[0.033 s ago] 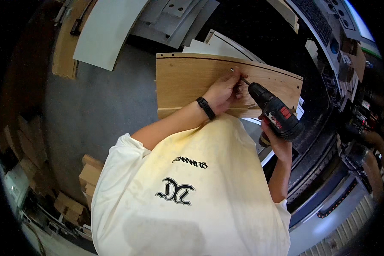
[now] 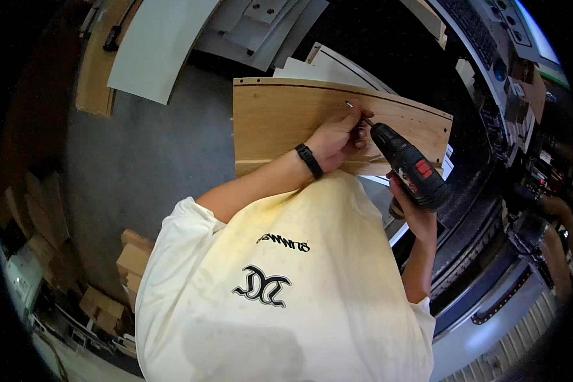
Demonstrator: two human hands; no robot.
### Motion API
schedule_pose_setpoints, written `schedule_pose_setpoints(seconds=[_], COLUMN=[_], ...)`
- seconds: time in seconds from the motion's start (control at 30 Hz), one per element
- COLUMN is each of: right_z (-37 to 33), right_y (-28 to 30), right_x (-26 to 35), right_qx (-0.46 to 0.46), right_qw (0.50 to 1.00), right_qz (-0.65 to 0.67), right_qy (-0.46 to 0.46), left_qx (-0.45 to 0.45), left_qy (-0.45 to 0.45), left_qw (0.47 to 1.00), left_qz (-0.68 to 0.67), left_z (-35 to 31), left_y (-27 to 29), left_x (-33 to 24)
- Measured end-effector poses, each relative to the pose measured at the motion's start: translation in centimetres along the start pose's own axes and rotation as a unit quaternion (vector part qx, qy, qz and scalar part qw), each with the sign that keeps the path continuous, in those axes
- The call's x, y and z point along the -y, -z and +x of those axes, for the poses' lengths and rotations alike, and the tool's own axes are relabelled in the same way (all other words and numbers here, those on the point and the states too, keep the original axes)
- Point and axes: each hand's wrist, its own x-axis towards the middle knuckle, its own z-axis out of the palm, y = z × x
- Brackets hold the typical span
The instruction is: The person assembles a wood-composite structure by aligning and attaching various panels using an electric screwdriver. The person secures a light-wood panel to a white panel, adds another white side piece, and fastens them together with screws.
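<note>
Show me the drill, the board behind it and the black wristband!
Drill [image 2: 411, 164], head view: the middle of its body.
Board [image 2: 275, 118], head view: bare wood on its left part.
Wristband [image 2: 308, 161], head view: the strap's outer side.

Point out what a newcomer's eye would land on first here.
Probably the black drill, right of centre in the right hand, its bit angled up and left toward the left hand. Next comes the wood board beneath the left hand, in the upper middle. Then the white shirt with its black emblem, filling the lower middle.
</note>
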Motion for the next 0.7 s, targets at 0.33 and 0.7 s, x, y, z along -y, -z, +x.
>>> schedule_pose_setpoints(seconds=[0.33, 0.7], right_z=[2.9, 3.9], right_y=[1.2, 1.0], right_x=[5.0, 8.4], right_qx=[0.015, 0.039], right_qw=[0.973, 0.965], right_qz=[-0.226, -0.259], right_qy=[0.033, 0.014], left_qx=[-0.005, -0.016], left_qy=[0.056, 0.051], left_qw=[0.992, 0.989], left_qz=[-0.112, -0.14], left_z=[1.5, 1.7], left_y=[0.5, 0.8], left_x=[0.3, 0.3])
